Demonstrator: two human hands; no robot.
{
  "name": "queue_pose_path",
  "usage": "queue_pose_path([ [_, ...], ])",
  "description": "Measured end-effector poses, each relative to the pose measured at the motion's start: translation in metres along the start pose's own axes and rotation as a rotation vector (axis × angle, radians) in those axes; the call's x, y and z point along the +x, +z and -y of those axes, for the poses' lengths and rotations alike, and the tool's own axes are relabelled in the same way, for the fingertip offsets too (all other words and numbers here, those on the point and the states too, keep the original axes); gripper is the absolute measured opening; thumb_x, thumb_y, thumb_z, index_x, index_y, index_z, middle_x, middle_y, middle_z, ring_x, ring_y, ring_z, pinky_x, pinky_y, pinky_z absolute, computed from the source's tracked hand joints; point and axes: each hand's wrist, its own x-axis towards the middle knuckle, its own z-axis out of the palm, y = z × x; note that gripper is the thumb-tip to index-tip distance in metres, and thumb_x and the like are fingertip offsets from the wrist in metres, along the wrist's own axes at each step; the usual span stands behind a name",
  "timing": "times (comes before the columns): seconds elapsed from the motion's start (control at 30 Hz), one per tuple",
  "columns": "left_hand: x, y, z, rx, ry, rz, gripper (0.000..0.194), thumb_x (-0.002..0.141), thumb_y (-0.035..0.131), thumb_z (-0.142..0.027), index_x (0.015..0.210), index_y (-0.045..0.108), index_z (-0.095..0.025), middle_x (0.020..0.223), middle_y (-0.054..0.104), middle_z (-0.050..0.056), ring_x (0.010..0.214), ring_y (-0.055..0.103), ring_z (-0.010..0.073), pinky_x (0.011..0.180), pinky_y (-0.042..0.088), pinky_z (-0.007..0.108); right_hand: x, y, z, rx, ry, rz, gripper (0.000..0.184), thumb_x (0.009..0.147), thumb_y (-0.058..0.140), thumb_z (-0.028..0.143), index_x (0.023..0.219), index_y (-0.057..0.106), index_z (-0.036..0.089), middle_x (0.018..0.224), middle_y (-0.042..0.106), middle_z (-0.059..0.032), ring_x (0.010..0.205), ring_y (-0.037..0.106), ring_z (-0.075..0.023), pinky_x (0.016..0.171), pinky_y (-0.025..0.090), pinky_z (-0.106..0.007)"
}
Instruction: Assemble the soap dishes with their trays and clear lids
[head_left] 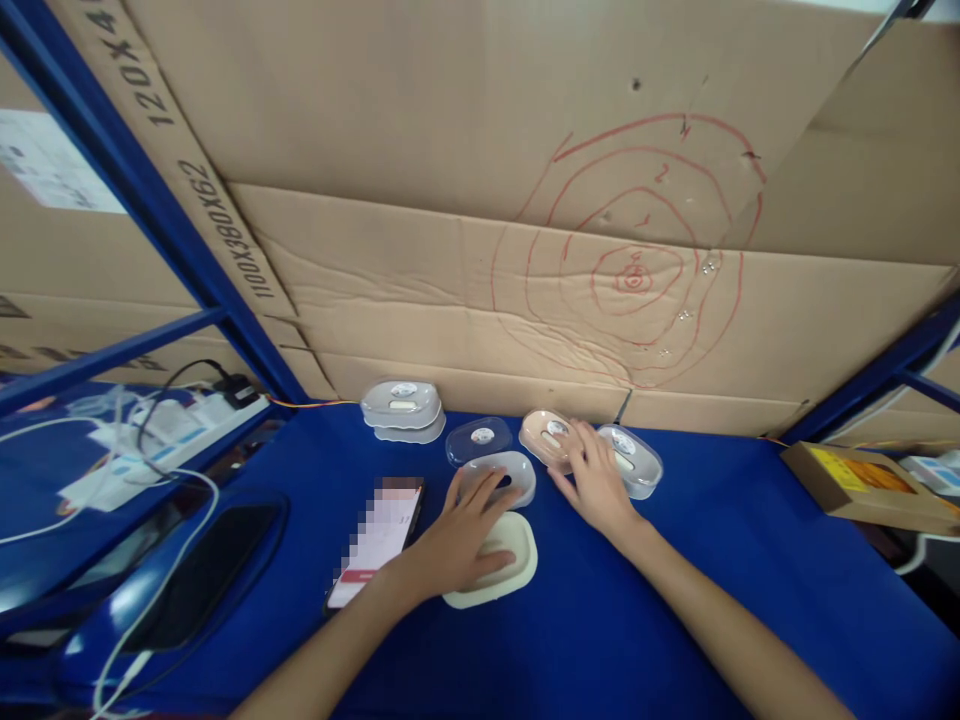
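Observation:
My left hand (pixel 469 530) is spread, its fingers reaching over a whitish oval box base (pixel 523 484) with a dark hole in its floor. Its thumb lies over a cream oval tray (pixel 517 575) nearer to me. Behind the base lies a clear oval lid (pixel 461 442) with a round sticker. My right hand (pixel 596 480) has its fingers stretched out, the tips at the right side of a peach oval box (pixel 536 430) under a clear lid; whether they press on it I cannot tell. Just right of that hand stands a clear-lidded pale oval box (pixel 643 470).
Similar lidded oval boxes (pixel 405 405) are stacked at the back left. A lit phone (pixel 382 540) lies left of my left hand. Farther left are a power strip (pixel 150 455) with cables and a dark device (pixel 202 570). Cardboard (pixel 420 270) walls the back; a carton (pixel 870 490) is right.

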Motion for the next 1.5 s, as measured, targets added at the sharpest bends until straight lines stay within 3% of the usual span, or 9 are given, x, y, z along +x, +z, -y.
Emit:
queue_pose_path([
  [0.1, 0.003, -0.004, -0.002, -0.11, 0.007, -0.048, 0.072, 0.096, 0.072, -0.045, 0.161, 0.046, -0.029, 0.168, 0.045, 0.016, 0.16, 0.034, 0.0399, 0.131, 0.007, 0.071, 0.02, 0.012, -0.016, -0.016, 0.103, 0.02, 0.057, 0.1, 0.068, 0.044, 0.15, 0.056, 0.02, 0.163, 0.045, -0.0243, 0.15, 0.044, -0.0472, 0.121, 0.032, -0.072],
  [0.23, 0.01, -0.009, -0.011, -0.308, -0.048, -0.155, 0.059, 0.099, 0.068, -0.042, 0.155, 0.052, -0.03, 0.164, 0.049, 0.013, 0.157, 0.039, 0.0358, 0.132, 0.023, 0.061, 0.024, 0.017, -0.021, 0.064, 0.167, 0.059, 0.042, 0.102, 0.069, 0.042, 0.138, 0.063, 0.021, 0.145, 0.062, -0.0138, 0.126, 0.065, -0.0308, 0.107, 0.054, -0.056],
  [0.33, 0.017, -0.011, -0.018, -0.494, -0.147, -0.272, 0.053, 0.103, 0.063, -0.044, 0.153, 0.052, -0.03, 0.16, 0.052, 0.014, 0.147, 0.051, 0.0334, 0.126, 0.038, 0.056, 0.025, 0.012, -0.024, 0.168, 0.235, 0.057, 0.037, 0.104, 0.068, 0.04, 0.135, 0.064, 0.021, 0.138, 0.066, -0.01, 0.116, 0.069, -0.0249, 0.097, 0.061, -0.047],
  [0.53, 0.034, -0.009, -0.021, -0.93, -0.374, -0.423, 0.054, 0.101, 0.064, -0.053, 0.148, 0.051, -0.031, 0.158, 0.053, 0.014, 0.129, 0.067, 0.0309, 0.114, 0.052, 0.054, 0.039, -0.008, -0.024, 0.439, 0.372, 0.019, 0.038, 0.103, 0.069, 0.04, 0.135, 0.064, 0.019, 0.134, 0.067, -0.0101, 0.112, 0.07, -0.0248, 0.094, 0.062, -0.047],
  [0.67, 0.036, -0.008, -0.026, -1.248, -0.371, -0.38, 0.073, 0.098, 0.066, -0.062, 0.158, 0.039, -0.033, 0.163, 0.05, 0.018, 0.127, 0.071, 0.0333, 0.115, 0.05, 0.061, 0.039, -0.031, 0.004, 0.653, 0.282, 0.046, 0.04, 0.098, 0.072, 0.051, 0.125, 0.066, 0.023, 0.124, 0.071, -0.0071, 0.108, 0.071, -0.0232, 0.094, 0.061, -0.041],
  [0.8, 0.032, -0.01, -0.029, -1.499, -0.307, -0.292, 0.074, 0.092, 0.076, -0.058, 0.152, 0.051, -0.023, 0.147, 0.068, 0.018, 0.133, 0.067, 0.0363, 0.12, 0.045, 0.062, 0.036, -0.037, 0.026, 0.81, 0.206, 0.126, 0.044, 0.089, 0.081, 0.055, 0.121, 0.068, 0.027, 0.122, 0.073, -0.0048, 0.109, 0.071, -0.0234, 0.097, 0.058, -0.038],
  [1.03, 0.028, 0.0, -0.023, -1.675, -0.419, -0.3, 0.06, 0.09, 0.081, -0.02, 0.145, 0.058, -0.025, 0.131, 0.078, 0.009, 0.127, 0.072, 0.0288, 0.122, 0.044, 0.054, 0.041, -0.007, -0.004, 0.838, 0.384, 0.095, 0.039, 0.103, 0.069, 0.04, 0.136, 0.063, 0.019, 0.136, 0.066, -0.0105, 0.114, 0.07, -0.0254, 0.096, 0.061, -0.048],
  [1.3, 0.027, 0.005, -0.021, -1.739, -0.424, -0.282, 0.063, 0.092, 0.082, -0.033, 0.149, 0.056, -0.024, 0.137, 0.075, 0.012, 0.137, 0.066, 0.0312, 0.125, 0.04, 0.05, 0.03, 0.007, 0.012, 0.666, 0.193, 0.069, 0.037, 0.102, 0.07, 0.043, 0.131, 0.065, 0.022, 0.13, 0.069, -0.0091, 0.113, 0.069, -0.0237, 0.099, 0.06, -0.045],
  [1.5, 0.019, 0.004, -0.025, -1.724, -0.483, -0.166, 0.056, 0.089, 0.084, -0.031, 0.141, 0.065, -0.018, 0.129, 0.079, 0.016, 0.13, 0.07, 0.0342, 0.12, 0.043, 0.05, 0.031, 0.008, -0.029, 0.354, 0.068, 0.022, 0.04, 0.103, 0.069, 0.041, 0.136, 0.063, 0.02, 0.141, 0.064, -0.0109, 0.12, 0.067, -0.0273, 0.1, 0.059, -0.051],
])
